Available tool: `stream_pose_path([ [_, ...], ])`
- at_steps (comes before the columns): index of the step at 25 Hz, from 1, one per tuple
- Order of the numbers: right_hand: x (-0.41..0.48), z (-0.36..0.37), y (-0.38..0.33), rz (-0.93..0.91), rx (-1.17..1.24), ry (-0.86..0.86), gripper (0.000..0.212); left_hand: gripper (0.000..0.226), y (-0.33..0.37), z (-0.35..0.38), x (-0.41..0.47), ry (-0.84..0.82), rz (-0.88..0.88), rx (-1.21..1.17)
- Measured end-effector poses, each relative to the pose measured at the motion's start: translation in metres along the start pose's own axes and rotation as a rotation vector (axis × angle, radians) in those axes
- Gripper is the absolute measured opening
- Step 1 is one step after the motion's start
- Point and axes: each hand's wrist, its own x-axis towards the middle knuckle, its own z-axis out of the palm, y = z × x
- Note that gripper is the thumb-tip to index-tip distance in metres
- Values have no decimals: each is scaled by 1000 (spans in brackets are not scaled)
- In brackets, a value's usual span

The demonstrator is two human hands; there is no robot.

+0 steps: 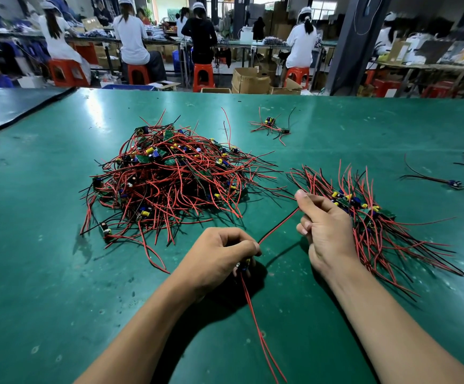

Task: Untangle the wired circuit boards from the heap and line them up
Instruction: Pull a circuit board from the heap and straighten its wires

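Observation:
A tangled heap (169, 176) of small green circuit boards with red and black wires lies on the green table, ahead and to the left. My left hand (219, 256) is closed around one small board, whose red wires trail down toward me. From that board a red wire (277, 225) runs taut up to my right hand (325, 228), which pinches it between thumb and fingers. Just right of my right hand, a row of boards (363, 212) lies lined up with their wires fanned out both ways.
A small cluster of wired boards (271, 124) lies at the far middle of the green table (59, 273). One stray board (453, 184) and more wires sit at the right edge. Beyond the table's far edge, several people sit on red stools at benches.

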Motion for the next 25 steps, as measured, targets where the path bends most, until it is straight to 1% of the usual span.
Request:
stream_pose_path([
  [8, -1, 0, -5, 68, 24, -91, 9, 16, -6, -2, 3, 54, 8, -102],
  [9, -2, 1, -6, 71, 7, -100, 12, 14, -6, -3, 3, 62, 7, -125],
  [11, -3, 0, -5, 75, -43, -119, 28, 13, -6, -3, 4, 82, 4, -160],
  [12, -3, -1, -5, 82, -66, -129, 32, 13, -6, -3, 4, 87, 1, -179],
  [15, -3, -2, -3, 113, -126, -166, 26, 14, -6, -4, 5, 88, -15, -236],
  [19, -3, -5, -1, 141, -182, -191, 25, 14, -4, -3, 5, 82, -39, -299],
  [22, -2, -6, 1, 153, -189, -208, 18, 14, -1, -6, 5, 86, -69, -404],
  [25, -1, -7, 2, 171, -226, -255, 8, 19, 2, -9, 4, 75, -82, -553],
])
